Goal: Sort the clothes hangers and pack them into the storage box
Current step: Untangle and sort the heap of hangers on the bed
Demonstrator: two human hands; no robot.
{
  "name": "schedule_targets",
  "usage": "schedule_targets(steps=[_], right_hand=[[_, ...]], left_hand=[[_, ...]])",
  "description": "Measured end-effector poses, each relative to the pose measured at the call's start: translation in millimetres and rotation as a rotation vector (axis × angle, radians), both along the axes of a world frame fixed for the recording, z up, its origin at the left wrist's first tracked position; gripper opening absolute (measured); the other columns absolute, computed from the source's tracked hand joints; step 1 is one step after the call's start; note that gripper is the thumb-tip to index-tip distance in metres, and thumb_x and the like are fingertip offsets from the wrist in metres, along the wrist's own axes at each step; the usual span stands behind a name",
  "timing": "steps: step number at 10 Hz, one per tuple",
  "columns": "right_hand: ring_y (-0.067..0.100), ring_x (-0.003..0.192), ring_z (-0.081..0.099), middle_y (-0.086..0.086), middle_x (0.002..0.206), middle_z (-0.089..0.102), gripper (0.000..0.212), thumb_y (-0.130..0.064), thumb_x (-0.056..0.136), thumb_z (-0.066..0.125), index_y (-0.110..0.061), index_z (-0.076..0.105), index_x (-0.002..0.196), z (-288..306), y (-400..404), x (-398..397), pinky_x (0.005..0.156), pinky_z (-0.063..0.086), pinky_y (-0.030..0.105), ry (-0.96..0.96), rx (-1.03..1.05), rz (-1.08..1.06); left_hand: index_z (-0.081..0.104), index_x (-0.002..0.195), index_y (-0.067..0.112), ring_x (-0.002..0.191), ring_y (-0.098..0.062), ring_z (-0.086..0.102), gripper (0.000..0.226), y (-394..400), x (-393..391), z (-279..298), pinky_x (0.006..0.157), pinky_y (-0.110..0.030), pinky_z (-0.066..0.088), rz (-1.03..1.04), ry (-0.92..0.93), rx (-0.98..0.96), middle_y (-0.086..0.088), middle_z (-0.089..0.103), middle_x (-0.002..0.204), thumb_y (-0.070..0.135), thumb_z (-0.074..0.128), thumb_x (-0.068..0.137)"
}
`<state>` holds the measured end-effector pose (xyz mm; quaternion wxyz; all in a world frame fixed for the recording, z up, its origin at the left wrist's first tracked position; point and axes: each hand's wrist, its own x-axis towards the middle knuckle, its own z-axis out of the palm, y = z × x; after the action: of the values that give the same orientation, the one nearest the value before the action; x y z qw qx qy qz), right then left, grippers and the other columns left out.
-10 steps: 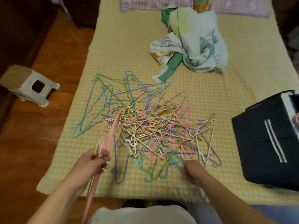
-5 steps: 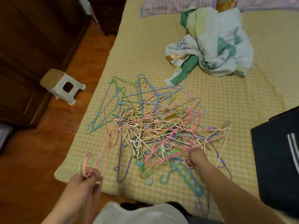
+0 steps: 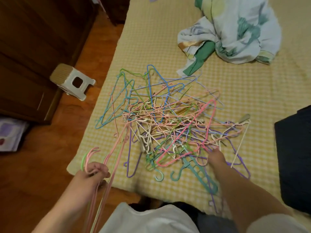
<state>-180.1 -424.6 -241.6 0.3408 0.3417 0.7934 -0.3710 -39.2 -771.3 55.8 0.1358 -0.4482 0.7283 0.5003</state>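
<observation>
Sorting barely begun: left hand grips few pink hangers; right hand, grip unclear, in tangled pile on bed; box unfilled, apparently.

You see a pile of hangers in pink, blue, green, purple and cream on the yellow-and-white checked bedspread; far right, a white-and-green floral cloth; right, a dark navy storage box.

Tangled pile of hangers, pastel wire and plastic, spread on bed centre | pink-and-green hanger bundle upright, near left | dark storage box at right edge
</observation>
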Motion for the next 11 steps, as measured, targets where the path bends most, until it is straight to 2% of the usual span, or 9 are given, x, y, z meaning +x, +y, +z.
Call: schedule_targets(steps=[1,2,4,5,6,8,9,10,11], right_hand=[[0.037,0.121,0.058,0.023,0.134,0.058,0.039,-0.007,0.1,0.049,-0.001,0.052,0.138,-18.3,9.8,-2.2,0.079,0.04,0.027,-0.007,-0.046,0.015],[0.037,0.128,0.052,0.022,0.14,0.054,0.044,-0.003,0.098,0.048,-0.002,0.048,0.142,-26.9,12.6,-2.4,0.097,0.044,0.034,-0.027,0.036,0.259],[0.033,0.116,0.058,0.01,0.12,0.065,0.032,-0.014,0.094,0.046,-0.017,0.064,0.121,7.0,8.5,3.5,0.091,0.049,0.037,0.044,0.352,0.795],[0.023,0.111,0.057,-0.001,0.108,0.067,0.024,-0.018,0.09,0.054,-0.022,0.069,0.108,41.8,2.4,11.5,0.089,0.046,0.034,0.245,0.57,1.047],[0.027,0.106,0.057,0.002,0.101,0.069,0.024,-0.016,0.085,0.054,-0.017,0.073,0.1,51.5,7.9,26.0,0.087,0.044,0.038,0.318,0.598,1.092],[0.029,0.069,0.068,0.004,0.072,0.066,0.016,-0.01,0.055,0.08,-0.015,0.074,0.069,103.2,47.4,74.2,0.061,0.053,0.036,0.277,0.618,0.927],[0.024,0.077,0.069,-0.001,0.079,0.067,0.02,-0.009,0.064,0.073,-0.022,0.074,0.079,115.1,62.5,90.8,0.061,0.049,0.033,0.288,0.635,0.877],[0.027,0.055,0.058,0.0,0.06,0.056,0.033,-0.001,0.042,0.086,-0.019,0.06,0.054,142.4,73.9,88.1,0.048,0.038,0.031,0.496,0.657,0.796],[0.031,0.057,0.053,0.005,0.062,0.053,0.032,0.004,0.044,0.083,-0.014,0.059,0.056,182.7,65.8,60.8,0.052,0.031,0.032,0.737,0.687,0.779]], left_hand=[[0.064,0.09,-0.004,0.066,-0.018,0.058,0.012,-2.9,4.6,-1.6,0.069,-0.036,0.046,-0.014,-0.023,-0.031,-0.004,0.065,0.069,0.005,0.063,0.097],[0.065,0.091,-0.007,0.069,-0.02,0.056,0.016,0.3,13.2,-8.7,0.068,-0.035,0.046,-0.012,-0.064,-0.044,-0.005,0.061,0.068,0.007,0.063,0.097],[0.065,0.091,-0.002,0.062,-0.018,0.056,0.014,7.4,17.9,-16.3,0.063,-0.033,0.046,0.009,-0.067,0.013,-0.006,0.061,0.069,0.009,0.061,0.099],[0.065,0.087,0.003,0.061,-0.018,0.055,0.013,7.8,16.0,-18.4,0.061,-0.033,0.045,0.039,-0.035,0.064,-0.011,0.063,0.074,0.007,0.062,0.099],[0.066,0.09,0.001,0.069,-0.023,0.058,0.012,8.7,10.9,-20.9,0.067,-0.038,0.049,0.042,-0.013,0.074,-0.013,0.07,0.084,0.008,0.062,0.099],[0.066,0.094,0.001,0.067,-0.027,0.059,0.005,19.3,-6.7,-9.4,0.066,-0.037,0.043,-0.062,0.094,0.086,-0.009,0.072,0.082,0.004,0.062,0.096],[0.066,0.093,0.001,0.066,-0.027,0.06,0.005,20.8,-11.9,-7.2,0.067,-0.036,0.044,-0.067,0.129,0.089,-0.01,0.071,0.081,0.004,0.063,0.096],[0.065,0.095,0.001,0.066,-0.027,0.057,0.008,28.8,-21.4,-2.0,0.062,-0.033,0.043,-0.071,0.159,0.123,-0.012,0.067,0.085,0.008,0.062,0.098],[0.066,0.096,0.005,0.069,-0.026,0.059,0.007,35.3,-36.4,3.5,0.064,-0.035,0.045,-0.105,0.186,0.139,-0.012,0.067,0.088,0.01,0.061,0.099]])
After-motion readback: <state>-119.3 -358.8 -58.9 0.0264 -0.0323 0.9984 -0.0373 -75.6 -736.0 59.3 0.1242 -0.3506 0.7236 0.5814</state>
